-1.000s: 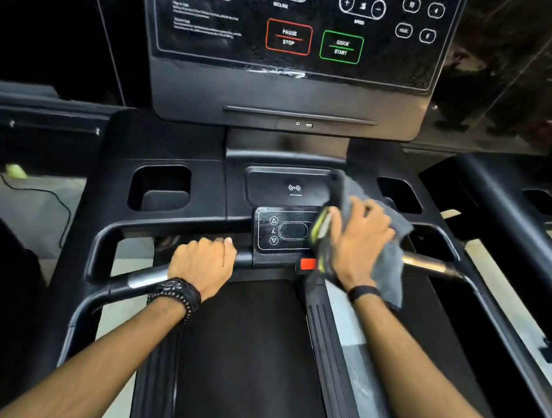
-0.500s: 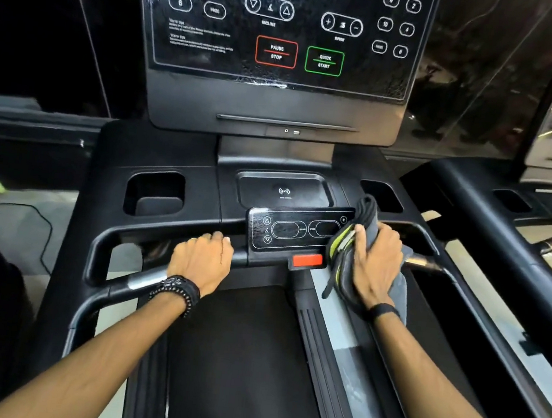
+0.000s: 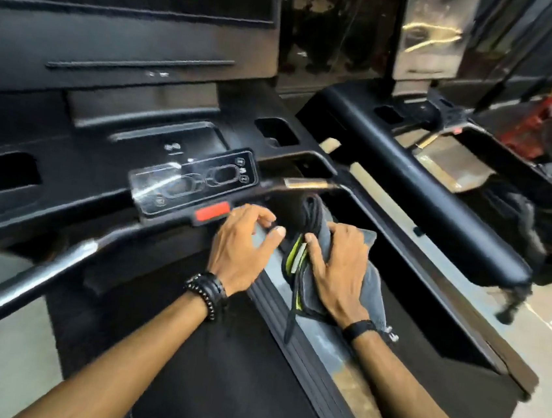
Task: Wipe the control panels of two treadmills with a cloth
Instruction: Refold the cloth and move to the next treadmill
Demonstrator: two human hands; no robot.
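Right hand (image 3: 336,269) at frame centre, fingers curled around grey cloth (image 3: 366,288), black cord and yellow-green strip bunched with it; now off console, lower than half second ago. Left hand (image 3: 241,249) has left handlebar (image 3: 47,263), now just beside right hand, fingers relaxed and spread, holding nothing. Small control panel (image 3: 196,180) with red tab (image 3: 212,211) upper left of hands. Second treadmill (image 3: 416,186) right, more in view. Frame blurred.

Both hands lie just before the small control panel (image 3: 192,183): left hand (image 3: 241,249) under its right end, right hand (image 3: 339,270) on the cloth (image 3: 372,287) further right.
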